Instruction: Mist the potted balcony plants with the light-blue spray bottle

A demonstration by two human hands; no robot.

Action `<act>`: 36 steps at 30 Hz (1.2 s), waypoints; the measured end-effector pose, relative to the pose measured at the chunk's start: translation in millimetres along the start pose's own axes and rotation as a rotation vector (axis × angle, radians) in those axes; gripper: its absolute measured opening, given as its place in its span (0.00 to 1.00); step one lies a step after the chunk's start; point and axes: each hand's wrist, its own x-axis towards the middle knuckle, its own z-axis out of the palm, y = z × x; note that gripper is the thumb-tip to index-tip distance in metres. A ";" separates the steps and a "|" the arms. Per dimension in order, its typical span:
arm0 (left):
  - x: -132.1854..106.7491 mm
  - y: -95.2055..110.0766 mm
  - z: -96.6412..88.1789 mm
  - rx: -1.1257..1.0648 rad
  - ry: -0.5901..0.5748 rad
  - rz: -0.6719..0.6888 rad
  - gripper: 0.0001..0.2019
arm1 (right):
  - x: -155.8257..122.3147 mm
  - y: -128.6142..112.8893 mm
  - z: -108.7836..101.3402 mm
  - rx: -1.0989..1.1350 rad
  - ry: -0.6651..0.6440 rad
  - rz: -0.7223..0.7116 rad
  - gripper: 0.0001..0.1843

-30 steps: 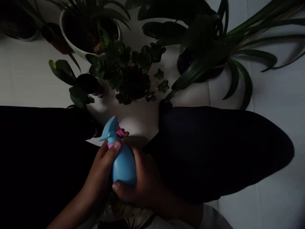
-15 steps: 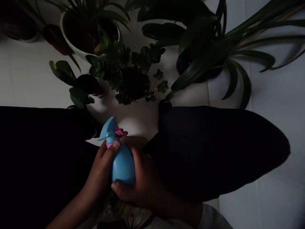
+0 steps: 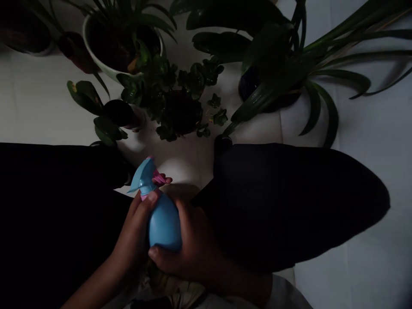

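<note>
A blue spray bottle [image 3: 165, 223] with a pink collar and pink trigger is held between my knees, tilted with its head up and to the left. My left hand [image 3: 137, 221] grips the bottle's neck from the left, its thumb lying over the collar. Around the bottle's right side and base wraps my right hand [image 3: 189, 240], its thumb under the bottom. Fingertips show beside the trigger; most other fingers are hidden behind the bottle. Beyond the hands, a leafy succulent [image 3: 180, 107] in a dark pot stands on the pale floor.
A large white pot [image 3: 93, 56] with a plant stands at the back left. A small cup-like pot [image 3: 137, 120] with broad leaves is before it. Long strap leaves [image 3: 267, 94] spread from a dark blue pot at right. My dark-trousered legs [image 3: 289, 201] flank the bottle.
The spray bottle's head has shifted slightly to the left, tilting a little more. Both hands keep their hold on it; the plants look unchanged.
</note>
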 end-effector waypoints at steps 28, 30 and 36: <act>-0.6 -2.7 -2.7 -0.004 0.010 0.074 0.25 | 0.6 1.7 2.3 -0.038 0.036 -0.084 0.53; -0.4 -2.3 -1.7 -0.019 0.020 0.061 0.25 | 0.6 1.9 2.4 -0.043 0.036 -0.087 0.52; -0.3 -1.5 -2.4 0.006 -0.009 0.077 0.23 | -1.6 3.3 3.3 -0.048 0.024 -0.068 0.52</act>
